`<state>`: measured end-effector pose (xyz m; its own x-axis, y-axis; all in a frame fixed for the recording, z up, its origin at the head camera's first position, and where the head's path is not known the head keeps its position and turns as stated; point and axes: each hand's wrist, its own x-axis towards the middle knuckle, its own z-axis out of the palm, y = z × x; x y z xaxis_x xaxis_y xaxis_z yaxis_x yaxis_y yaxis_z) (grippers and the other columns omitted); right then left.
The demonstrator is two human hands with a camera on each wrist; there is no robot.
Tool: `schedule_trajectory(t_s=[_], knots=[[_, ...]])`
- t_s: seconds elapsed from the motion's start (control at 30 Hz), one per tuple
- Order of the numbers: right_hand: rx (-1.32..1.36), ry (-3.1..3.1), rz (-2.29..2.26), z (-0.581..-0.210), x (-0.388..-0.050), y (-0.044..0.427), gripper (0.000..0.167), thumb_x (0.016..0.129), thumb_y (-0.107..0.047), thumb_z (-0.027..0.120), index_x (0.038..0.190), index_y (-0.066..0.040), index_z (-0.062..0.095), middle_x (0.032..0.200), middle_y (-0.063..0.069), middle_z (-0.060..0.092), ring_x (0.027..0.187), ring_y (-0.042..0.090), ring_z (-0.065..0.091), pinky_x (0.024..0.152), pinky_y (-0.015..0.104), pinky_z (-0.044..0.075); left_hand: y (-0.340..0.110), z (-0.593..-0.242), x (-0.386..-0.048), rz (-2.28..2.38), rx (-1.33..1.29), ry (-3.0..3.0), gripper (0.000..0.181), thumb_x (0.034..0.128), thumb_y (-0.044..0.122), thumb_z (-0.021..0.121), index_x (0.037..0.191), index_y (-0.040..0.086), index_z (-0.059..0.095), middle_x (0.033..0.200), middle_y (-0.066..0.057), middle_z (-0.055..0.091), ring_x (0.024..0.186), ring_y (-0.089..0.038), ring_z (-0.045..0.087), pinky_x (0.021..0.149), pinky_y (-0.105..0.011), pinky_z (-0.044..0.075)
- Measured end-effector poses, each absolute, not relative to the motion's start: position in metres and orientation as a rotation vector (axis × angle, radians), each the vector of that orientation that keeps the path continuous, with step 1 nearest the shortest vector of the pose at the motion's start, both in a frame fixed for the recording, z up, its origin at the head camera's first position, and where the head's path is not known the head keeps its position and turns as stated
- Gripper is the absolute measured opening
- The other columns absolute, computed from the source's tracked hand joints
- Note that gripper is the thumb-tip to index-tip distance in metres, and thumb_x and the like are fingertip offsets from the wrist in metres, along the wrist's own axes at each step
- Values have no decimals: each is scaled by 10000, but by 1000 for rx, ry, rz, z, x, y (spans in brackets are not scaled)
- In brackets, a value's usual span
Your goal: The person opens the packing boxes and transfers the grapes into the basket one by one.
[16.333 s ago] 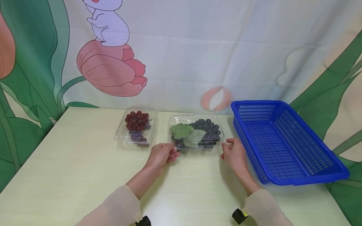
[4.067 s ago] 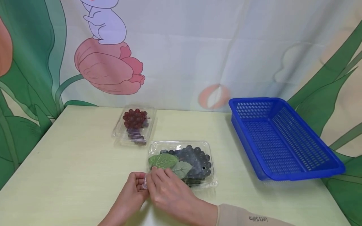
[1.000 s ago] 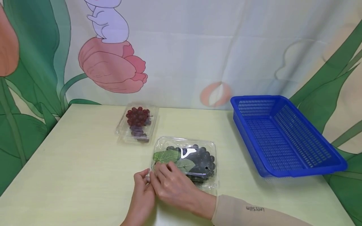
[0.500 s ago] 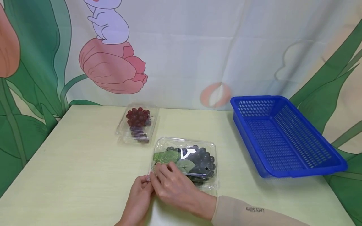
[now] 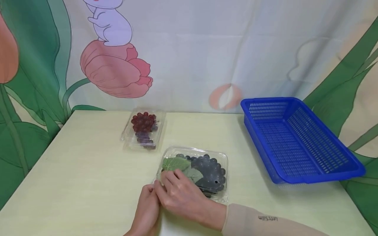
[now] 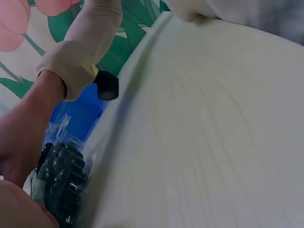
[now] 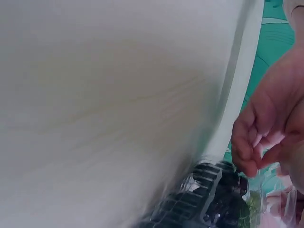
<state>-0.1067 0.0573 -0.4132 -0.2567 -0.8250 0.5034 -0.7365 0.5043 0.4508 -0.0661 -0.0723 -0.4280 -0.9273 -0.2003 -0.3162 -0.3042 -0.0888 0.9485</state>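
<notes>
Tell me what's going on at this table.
A person's left grip and right grip meet at the near left corner of the front clear box and seem to pinch its edge. Inside lie dark grapes and green leaves. Whether that corner is unfastened cannot be made out. A second clear box, with red grapes and purple grapes, sits untouched farther back on the left, and a blue basket stands at the right of the table.

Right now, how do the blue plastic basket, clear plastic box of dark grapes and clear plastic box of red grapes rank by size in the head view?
1. Blue plastic basket
2. Dark-grape box
3. Red-grape box; it sits farther back, so its true size is unsure.
</notes>
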Motion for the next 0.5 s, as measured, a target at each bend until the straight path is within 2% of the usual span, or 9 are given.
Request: schedule_trajectory(t_s=[0.1, 0.33, 0.5], knots=[[1256, -2093, -149, -409, -105, 58, 243, 998, -126, 570, 1094, -88, 790, 1047, 113, 744, 950, 229, 667, 754, 305, 517, -75, -430, -66, 2153, -550, 2077, 201, 1097, 179, 450, 1120, -16, 496, 1040, -85, 531, 903, -161, 495, 734, -231, 444], [1211, -2172, -128, -403, -104, 59, 203, 992, -139, 640, 1139, -111, 777, 1118, 110, 739, 961, 236, 648, 739, 305, 491, -78, -433, -70, 2265, -527, 1847, 203, 1113, 143, 341, 1178, -36, 413, 1194, -149, 562, 1011, -124, 615, 833, -261, 540], [1196, -2177, -147, -402, -105, 61, 205, 976, -187, 682, 1152, -137, 775, 1145, 98, 735, 965, 222, 643, 732, 303, 487, -81, -433, -72, 2295, -519, 1787, 213, 1119, 169, 359, 1126, -30, 435, 1051, -91, 645, 890, -106, 649, 769, -267, 561]])
